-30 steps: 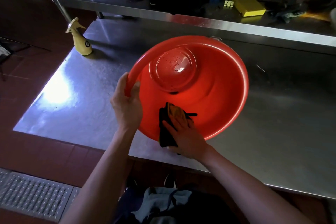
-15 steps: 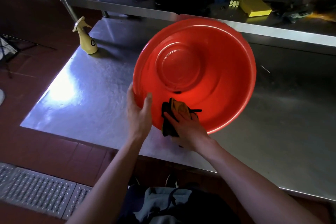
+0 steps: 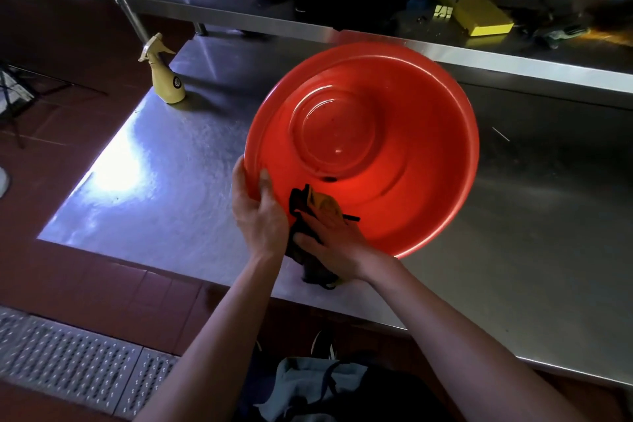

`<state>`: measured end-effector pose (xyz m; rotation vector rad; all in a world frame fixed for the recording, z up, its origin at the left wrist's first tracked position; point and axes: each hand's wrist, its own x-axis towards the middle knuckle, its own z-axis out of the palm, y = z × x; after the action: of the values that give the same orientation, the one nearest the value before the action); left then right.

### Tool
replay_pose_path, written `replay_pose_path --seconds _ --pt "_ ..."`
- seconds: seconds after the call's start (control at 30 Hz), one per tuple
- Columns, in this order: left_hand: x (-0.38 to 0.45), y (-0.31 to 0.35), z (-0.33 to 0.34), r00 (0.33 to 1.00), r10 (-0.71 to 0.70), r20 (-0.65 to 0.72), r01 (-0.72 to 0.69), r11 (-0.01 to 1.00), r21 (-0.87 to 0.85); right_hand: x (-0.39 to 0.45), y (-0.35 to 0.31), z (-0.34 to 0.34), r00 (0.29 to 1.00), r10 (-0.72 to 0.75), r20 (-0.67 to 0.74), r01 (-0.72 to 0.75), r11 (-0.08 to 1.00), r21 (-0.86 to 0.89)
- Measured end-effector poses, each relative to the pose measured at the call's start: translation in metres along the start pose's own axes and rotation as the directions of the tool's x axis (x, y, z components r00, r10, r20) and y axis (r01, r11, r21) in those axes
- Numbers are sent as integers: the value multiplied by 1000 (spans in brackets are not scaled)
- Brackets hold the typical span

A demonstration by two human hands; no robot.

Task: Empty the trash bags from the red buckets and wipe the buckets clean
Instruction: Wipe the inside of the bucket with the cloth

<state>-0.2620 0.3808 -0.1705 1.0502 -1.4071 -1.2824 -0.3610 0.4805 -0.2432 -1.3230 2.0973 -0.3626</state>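
Note:
A wide red bucket [image 3: 394, 147] is tilted up on the steel table [image 3: 164, 181], its open inside facing me. My left hand [image 3: 258, 212] grips its lower left rim, thumb inside and fingers behind. My right hand [image 3: 334, 243] presses a black and yellow cloth [image 3: 306, 209] against the lower inside wall by the near rim; part of the cloth hangs out under my hand. A small dark speck shows near the base ring. No trash bag is in view.
A yellow spray bottle [image 3: 166, 77] stands at the table's far left corner. Behind the bucket a raised steel shelf [image 3: 513, 65] carries papers, dark items and a yellow box [image 3: 472, 10]. Red tiled floor and a metal drain grate [image 3: 68, 360] lie to the left.
The bucket has tipped up and turned to face me more squarely. My left hand slid down along the rim toward my right hand. The cloth stays pressed at the lower inside wall.

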Motion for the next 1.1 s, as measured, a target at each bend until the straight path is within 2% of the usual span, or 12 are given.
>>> replay_pose_path --seconds 0.07,0.2,0.37,0.5,0.57,0.73,0.83,0.97,1.03,1.1 --pt "2 4 -2 999 31 -11 -31 999 9 7 2 1 998 57 10 -57 998 -6" --pt "6 7 -10 997 68 -40 -67 997 47 15 20 0 987 149 64 -136 975 -174" --pt "4 5 -14 979 202 -19 -201 978 62 11 54 -12 987 158 -37 -157 882 -444" --pt "4 4 -13 972 235 -8 -233 970 73 17 70 -39 983 177 -53 -174 789 -589" --pt "5 4 -12 972 232 -19 -230 970 84 21 70 -38 985 166 -47 -160 782 -603" --pt "4 7 -10 981 193 -35 -192 980 43 30 58 -13 984 179 4 -153 849 -506" --pt "0 9 -8 979 203 -18 -202 978 49 33 38 -2 979 195 63 -158 913 -375" --pt "-3 12 -6 977 212 -6 -211 975 63 27 -4 7 985 107 138 -79 978 -193" --pt "-1 11 -7 976 219 10 -219 973 76 24 -22 7 995 38 91 -31 996 -83" --pt "2 12 -9 964 261 44 -264 961 84 25 -41 9 1000 19 -23 -15 991 131"
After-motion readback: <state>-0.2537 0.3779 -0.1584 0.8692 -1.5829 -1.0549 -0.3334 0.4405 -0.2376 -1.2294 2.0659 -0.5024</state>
